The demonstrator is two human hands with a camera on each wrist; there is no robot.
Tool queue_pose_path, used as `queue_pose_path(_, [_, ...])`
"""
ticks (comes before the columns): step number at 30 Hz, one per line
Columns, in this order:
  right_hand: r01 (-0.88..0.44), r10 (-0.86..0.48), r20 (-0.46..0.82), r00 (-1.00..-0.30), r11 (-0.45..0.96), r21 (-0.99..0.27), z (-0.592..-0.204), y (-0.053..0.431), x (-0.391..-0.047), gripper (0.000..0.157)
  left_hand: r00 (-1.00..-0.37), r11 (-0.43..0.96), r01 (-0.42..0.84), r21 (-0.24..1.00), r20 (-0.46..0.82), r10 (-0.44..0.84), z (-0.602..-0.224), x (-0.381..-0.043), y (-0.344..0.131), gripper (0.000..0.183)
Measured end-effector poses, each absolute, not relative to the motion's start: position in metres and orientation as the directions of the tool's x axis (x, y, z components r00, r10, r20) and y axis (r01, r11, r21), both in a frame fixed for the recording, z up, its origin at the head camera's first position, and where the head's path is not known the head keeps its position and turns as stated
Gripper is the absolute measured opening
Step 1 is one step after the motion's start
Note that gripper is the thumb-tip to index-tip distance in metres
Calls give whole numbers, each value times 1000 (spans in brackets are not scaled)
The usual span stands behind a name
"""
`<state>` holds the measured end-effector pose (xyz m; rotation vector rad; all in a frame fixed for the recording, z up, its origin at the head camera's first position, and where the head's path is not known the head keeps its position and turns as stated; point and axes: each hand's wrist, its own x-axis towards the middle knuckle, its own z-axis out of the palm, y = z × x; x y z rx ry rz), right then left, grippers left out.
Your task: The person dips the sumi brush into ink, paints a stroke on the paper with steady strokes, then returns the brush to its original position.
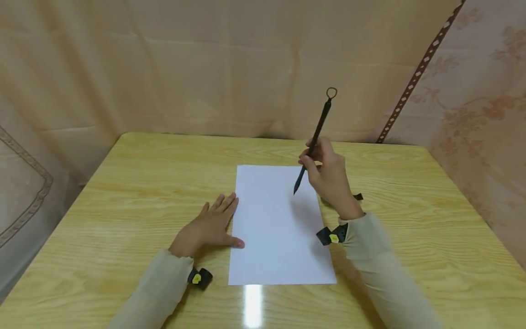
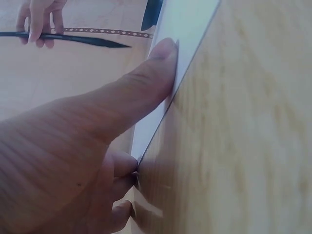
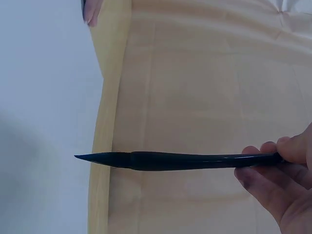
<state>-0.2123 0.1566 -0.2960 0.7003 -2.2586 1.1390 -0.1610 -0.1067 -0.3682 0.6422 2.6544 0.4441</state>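
A blank white sheet of paper [image 1: 275, 228] lies on the wooden table. My left hand [image 1: 213, 224] rests at the sheet's left edge with fingers spread, and its thumb [image 2: 158, 63] lies over the margin in the left wrist view. Above the upper right part of the sheet, my right hand [image 1: 328, 173] pinches a dark writing brush [image 1: 318, 130] between thumb and fingers. The brush slants, its loop at the top and its dark pointed tip [image 3: 102, 158] aimed down at the paper. In the right wrist view the tip overlaps the sheet's edge.
A small dark object [image 1: 358, 197] shows partly behind the right wrist. Beige curtains [image 1: 213, 82] hang behind the table [image 1: 135, 192], with patterned cloth [image 1: 485, 100] on the right. A bright reflection shines on the tabletop below the sheet.
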Motion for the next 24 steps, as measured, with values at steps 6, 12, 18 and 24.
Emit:
queue_pose_path(6, [-660,-246,634,-733,480,-577,-297,136,-214,21,-826,853,363,374,-295,481,-366,-161,-105,108])
queue_pose_path(12, [-691,-280,640,-715,423,-587,-299,118,-214,20,-835,869,354,345,-302,460,-367,-162,-103,109])
queue_pose_path(18, [-684,-304,618,-725,424,-593,-302,103,-212,19,-844,876,346,338,-297,447,-368,-162,-102,110])
queue_pose_path(24, [-667,-310,593,-743,405,-625,-288,86,-195,18,-847,881,334,336,-304,437,-369,-163,-103,110])
